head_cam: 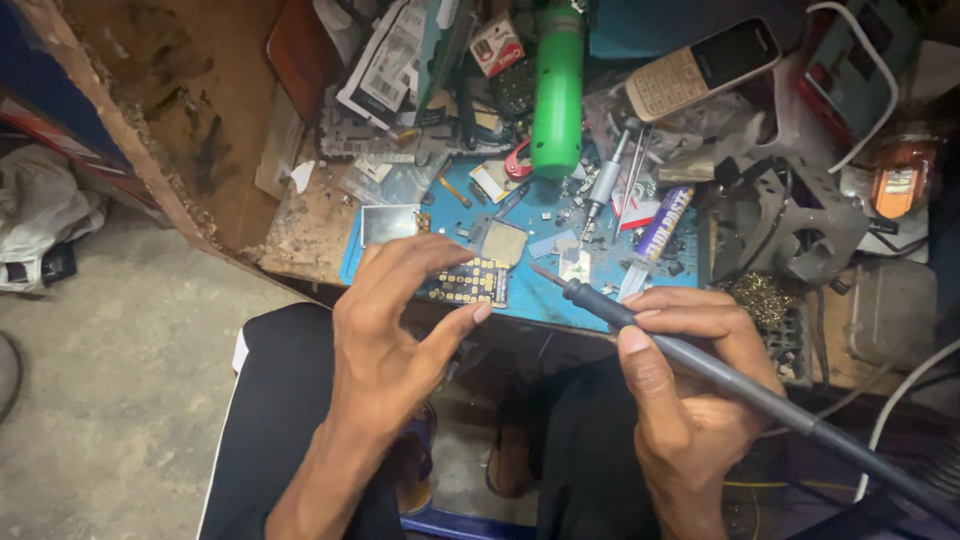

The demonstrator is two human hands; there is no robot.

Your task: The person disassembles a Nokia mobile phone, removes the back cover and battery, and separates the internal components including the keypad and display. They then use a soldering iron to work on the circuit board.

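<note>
here, the left hand (385,335) holds a small dark circuit board (468,282) dotted with gold pads, its fingers (425,262) narrow on the board's left end, the thumb stretched out just below it. the board sits over the front edge of a blue mat (560,298) on the worktop (300,225). the right hand (695,375) is closed around the grey handle of a soldering iron (680,350), fingers wrapped over it and thumb along the side; the iron's dark tip points up and left, over the mat, near the board but apart from it.

on the mat lie a small silver screen piece (390,223), a square metal shield (503,243), a slim metal tool (603,185) and a purple and white tube (660,225) lying slantwise. behind the mat a bright green cylinder (558,90) stands out, with a beige keypad phone (700,65) to its right and a small red and white packet (497,45) to its left. white printed labels (385,60) lean at the back left. a grey metal bracket (790,220) sits at the right, with a ball of brass wool (758,297) in front of it and an orange container (903,178) further right.
</note>
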